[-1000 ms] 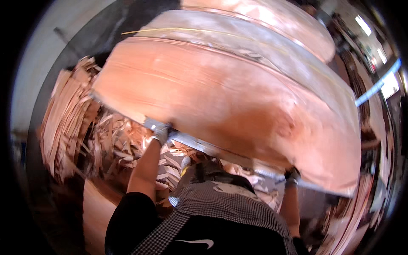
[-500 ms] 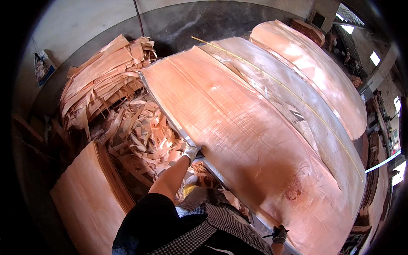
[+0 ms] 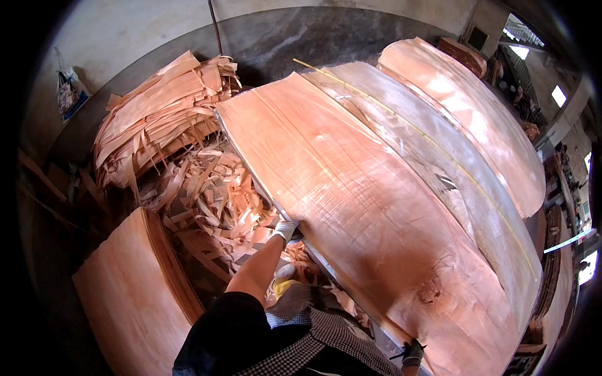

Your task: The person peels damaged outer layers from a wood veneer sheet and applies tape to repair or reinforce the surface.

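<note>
Veneer scraps (image 3: 207, 200) pile left of the veneer sheet (image 3: 351, 207); left hand (image 3: 286, 229) and right hand (image 3: 412, 352) fingers clamp its edge; concrete wall behind.

Broad reddish veneer sheet (image 3: 351, 207) lies flat, knotted.
</note>
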Action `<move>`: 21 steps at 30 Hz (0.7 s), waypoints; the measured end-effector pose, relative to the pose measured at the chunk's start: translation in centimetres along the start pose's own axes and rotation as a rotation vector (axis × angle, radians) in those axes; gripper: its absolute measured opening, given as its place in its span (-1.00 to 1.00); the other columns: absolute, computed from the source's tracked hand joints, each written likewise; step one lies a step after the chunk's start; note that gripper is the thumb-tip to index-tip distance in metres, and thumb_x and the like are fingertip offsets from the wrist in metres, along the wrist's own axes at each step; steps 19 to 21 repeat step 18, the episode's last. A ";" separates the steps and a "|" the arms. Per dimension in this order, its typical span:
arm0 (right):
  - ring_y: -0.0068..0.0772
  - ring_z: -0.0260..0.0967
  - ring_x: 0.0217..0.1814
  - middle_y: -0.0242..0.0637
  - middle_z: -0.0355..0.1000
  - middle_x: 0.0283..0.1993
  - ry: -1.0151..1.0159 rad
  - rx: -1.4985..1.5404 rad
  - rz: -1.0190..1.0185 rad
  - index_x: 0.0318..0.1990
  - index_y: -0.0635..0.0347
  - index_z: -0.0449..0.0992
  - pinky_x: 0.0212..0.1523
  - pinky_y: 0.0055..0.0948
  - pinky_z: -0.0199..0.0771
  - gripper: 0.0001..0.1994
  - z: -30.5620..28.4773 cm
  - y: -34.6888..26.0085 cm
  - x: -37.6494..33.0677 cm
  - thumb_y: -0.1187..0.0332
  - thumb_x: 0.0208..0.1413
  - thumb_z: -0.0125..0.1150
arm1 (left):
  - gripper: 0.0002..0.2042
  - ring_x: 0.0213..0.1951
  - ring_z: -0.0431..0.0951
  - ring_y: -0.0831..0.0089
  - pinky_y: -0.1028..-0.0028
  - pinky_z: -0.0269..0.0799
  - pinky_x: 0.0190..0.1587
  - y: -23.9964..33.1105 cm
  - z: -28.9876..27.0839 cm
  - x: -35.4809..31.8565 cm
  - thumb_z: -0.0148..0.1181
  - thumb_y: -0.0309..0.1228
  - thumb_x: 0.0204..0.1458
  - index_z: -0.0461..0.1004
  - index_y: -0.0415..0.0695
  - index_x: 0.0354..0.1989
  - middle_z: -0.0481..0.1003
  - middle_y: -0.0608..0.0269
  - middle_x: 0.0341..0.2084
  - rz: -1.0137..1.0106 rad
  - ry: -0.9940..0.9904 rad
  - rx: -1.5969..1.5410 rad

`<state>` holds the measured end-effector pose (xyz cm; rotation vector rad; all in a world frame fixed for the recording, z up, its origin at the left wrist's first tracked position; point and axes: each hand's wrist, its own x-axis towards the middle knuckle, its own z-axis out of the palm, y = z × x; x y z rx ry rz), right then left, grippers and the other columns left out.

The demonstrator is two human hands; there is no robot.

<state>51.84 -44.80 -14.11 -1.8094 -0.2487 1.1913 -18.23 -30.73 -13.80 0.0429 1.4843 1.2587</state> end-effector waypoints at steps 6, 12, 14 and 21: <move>-0.52 0.20 -0.46 -0.43 0.31 -0.40 -0.322 0.121 -0.051 -0.21 0.15 0.42 -0.48 -0.52 0.30 -0.85 3.1 -1.1 -4.6 0.36 0.06 0.10 | -0.73 -0.35 0.54 0.26 0.28 0.46 -0.44 -2.0 -3.9 3.8 -0.01 -0.23 0.03 0.43 -0.11 -0.19 0.53 0.12 -0.37 0.783 0.140 1.739; -0.44 0.37 -0.44 -0.38 0.43 -0.37 0.044 0.010 -0.209 -0.22 0.12 0.47 -0.48 -0.45 0.44 -0.83 2.1 -0.2 -4.5 0.39 0.00 0.13 | -0.68 -0.30 0.51 0.23 0.28 0.51 -0.29 -1.4 -3.1 4.3 -0.01 -0.20 0.10 0.38 -0.11 -0.05 0.50 0.19 -0.27 -0.087 -0.338 -0.002; -0.40 0.38 -0.54 -0.35 0.43 -0.42 0.265 0.200 -0.105 -0.25 0.09 0.48 -0.65 -0.41 0.43 -0.86 3.5 -0.2 -3.9 0.42 0.02 0.08 | -0.65 -0.22 0.51 0.17 0.21 0.52 -0.28 0.0 -2.8 4.6 0.00 -0.19 0.09 0.35 -0.08 -0.01 0.49 0.15 -0.18 -0.187 -0.319 -0.045; -0.41 0.37 -0.55 -0.36 0.42 -0.43 0.284 0.305 -0.026 -0.26 0.07 0.48 -0.65 -0.40 0.46 -0.89 4.3 0.6 -5.2 0.42 0.02 0.13 | -0.53 -0.10 0.48 0.17 0.23 0.46 -0.11 0.0 -1.7 4.8 0.08 -0.04 0.00 0.33 -0.01 0.04 0.45 0.07 -0.10 -0.194 -0.186 -0.058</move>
